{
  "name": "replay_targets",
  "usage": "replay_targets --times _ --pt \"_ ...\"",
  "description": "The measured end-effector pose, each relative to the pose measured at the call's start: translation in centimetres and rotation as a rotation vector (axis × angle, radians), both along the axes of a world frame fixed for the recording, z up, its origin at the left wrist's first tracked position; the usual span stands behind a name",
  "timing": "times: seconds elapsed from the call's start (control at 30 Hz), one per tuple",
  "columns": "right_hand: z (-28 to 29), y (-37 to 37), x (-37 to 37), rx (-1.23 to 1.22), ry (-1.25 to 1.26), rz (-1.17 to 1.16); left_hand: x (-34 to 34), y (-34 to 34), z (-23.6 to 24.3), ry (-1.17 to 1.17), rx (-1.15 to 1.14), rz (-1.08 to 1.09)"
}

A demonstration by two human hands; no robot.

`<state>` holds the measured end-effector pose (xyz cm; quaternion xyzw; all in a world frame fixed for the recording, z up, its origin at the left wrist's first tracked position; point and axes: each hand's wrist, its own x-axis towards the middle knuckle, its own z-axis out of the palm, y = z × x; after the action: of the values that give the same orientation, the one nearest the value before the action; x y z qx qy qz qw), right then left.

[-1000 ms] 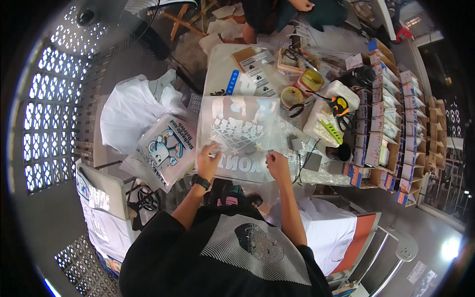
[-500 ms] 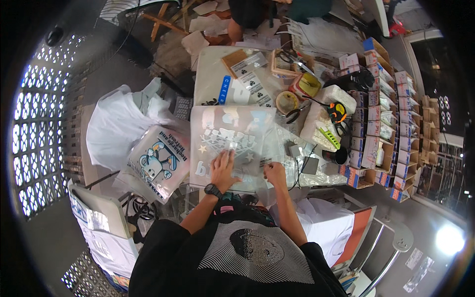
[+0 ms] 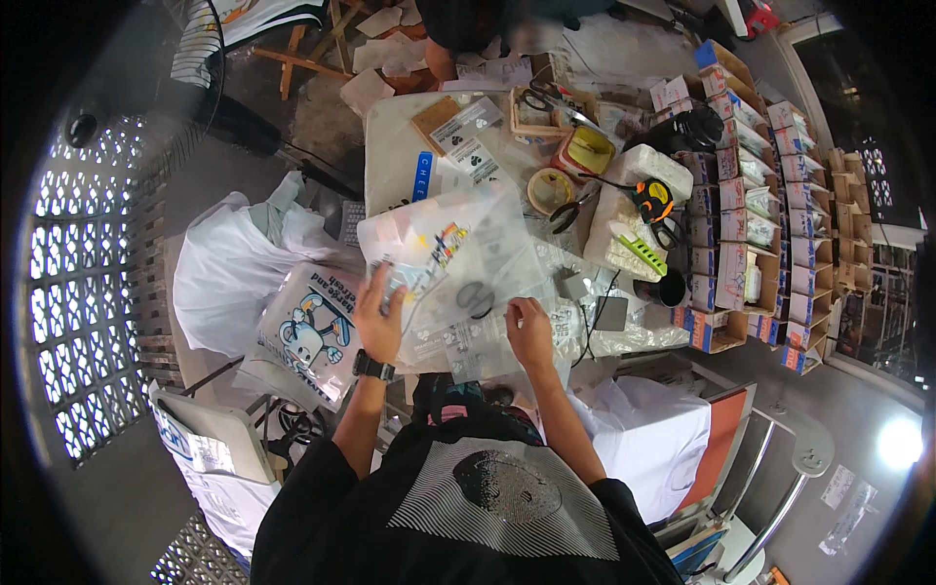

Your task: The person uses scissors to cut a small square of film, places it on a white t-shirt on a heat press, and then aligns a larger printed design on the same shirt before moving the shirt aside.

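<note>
Head view shows the wearer's two hands (image 3: 378, 317) (image 3: 529, 334) at one translucent sheet (image 3: 483, 255).

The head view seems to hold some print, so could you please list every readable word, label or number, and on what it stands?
I leave the wording uncopied; print stands here:
Blue strip: white capitals, readable.
Cartoon sheet: large dark lettering, partly readable.
Clear film sheet: dark marks, too blurred to read.
White-fronted boxes: blue and orange print, mostly too small.
Wall paper: too small to read.
</note>
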<state>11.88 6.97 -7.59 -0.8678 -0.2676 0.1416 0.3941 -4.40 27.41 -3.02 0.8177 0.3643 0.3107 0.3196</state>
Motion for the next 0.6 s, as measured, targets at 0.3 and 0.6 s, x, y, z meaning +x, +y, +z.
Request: replay_targets --times 0.3,0.6 --pt "-3.3 2.1 -3.3 -0.508 -0.063 -0.062 2.3 0.7 3.9 0.008 0.122 0.085" --pt "-3.9 2.5 -2.0 -0.493 -0.032 -0.091 4.1 -1.0 4.1 -0.100 -0.008 -0.162"
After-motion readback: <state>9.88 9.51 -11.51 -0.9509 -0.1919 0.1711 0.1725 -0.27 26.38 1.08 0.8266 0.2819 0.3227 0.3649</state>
